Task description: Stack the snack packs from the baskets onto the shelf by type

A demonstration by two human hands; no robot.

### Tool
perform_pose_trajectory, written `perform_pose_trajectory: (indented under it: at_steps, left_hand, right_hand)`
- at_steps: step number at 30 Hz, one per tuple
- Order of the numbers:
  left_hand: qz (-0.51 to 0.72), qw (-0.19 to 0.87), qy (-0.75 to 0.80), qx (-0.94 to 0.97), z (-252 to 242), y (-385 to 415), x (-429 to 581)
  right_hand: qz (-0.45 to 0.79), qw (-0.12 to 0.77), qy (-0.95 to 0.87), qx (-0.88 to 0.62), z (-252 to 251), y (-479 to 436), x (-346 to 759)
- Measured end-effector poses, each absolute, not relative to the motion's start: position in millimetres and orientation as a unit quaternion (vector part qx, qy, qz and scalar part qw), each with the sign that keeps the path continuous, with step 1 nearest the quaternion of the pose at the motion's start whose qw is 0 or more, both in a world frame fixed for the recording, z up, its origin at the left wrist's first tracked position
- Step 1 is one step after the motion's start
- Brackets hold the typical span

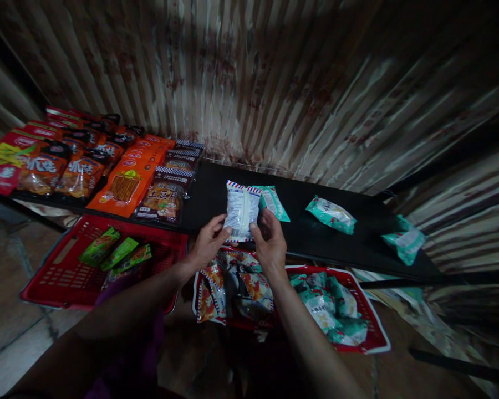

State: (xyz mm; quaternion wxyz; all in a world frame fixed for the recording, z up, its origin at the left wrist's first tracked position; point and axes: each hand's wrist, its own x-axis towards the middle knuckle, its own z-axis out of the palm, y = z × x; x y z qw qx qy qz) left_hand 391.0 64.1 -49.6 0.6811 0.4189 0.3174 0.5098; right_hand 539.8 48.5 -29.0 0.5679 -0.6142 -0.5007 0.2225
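Note:
A small white snack bag (242, 213) with red and blue striped ends is held upright between my two hands, its printed back facing me. My left hand (210, 241) grips its lower left side, and my right hand (271, 239) grips its lower right side. Just behind my right fingers lies a teal bag (275, 203) on the black shelf (210, 185). Below my hands, a red basket (378, 327) holds striped-edge orange and white bags (255, 285) on the left and teal bags (320, 307) on the right.
On the shelf's left stand brown packets (164, 194), an orange packet (127, 183) and several black-and-orange bags (81, 172). Two more teal bags (331, 214) lie spaced out to the right. Another red basket (62, 277) with green packets (120, 255) sits lower left. A pleated curtain (249, 88) hangs behind.

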Motion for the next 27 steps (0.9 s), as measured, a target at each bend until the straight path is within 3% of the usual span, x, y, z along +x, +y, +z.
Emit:
perform_pose_trajectory:
  at_steps: [4, 7, 15, 27]
  left_hand:
    - [0.517, 0.678, 0.316, 0.417, -49.3, 63.1, 392.9]
    - [0.527, 0.663, 0.315, 0.429, -50.7, 62.0, 396.1]
    - [0.537, 0.636, 0.308, 0.461, -46.8, 57.3, 397.3]
    - [0.519, 0.552, 0.336, 0.560, -48.2, 56.3, 388.8]
  right_hand:
    - [0.072, 0.511, -0.559, -0.649, -20.9, 44.8, 538.8]
    - [0.046, 0.501, -0.580, -0.641, -18.6, 43.0, 536.2]
    - [0.066, 0.502, -0.615, -0.605, -23.8, 41.2, 533.9]
    - [0.217, 0.526, -0.591, -0.572, -24.8, 33.1, 533.2]
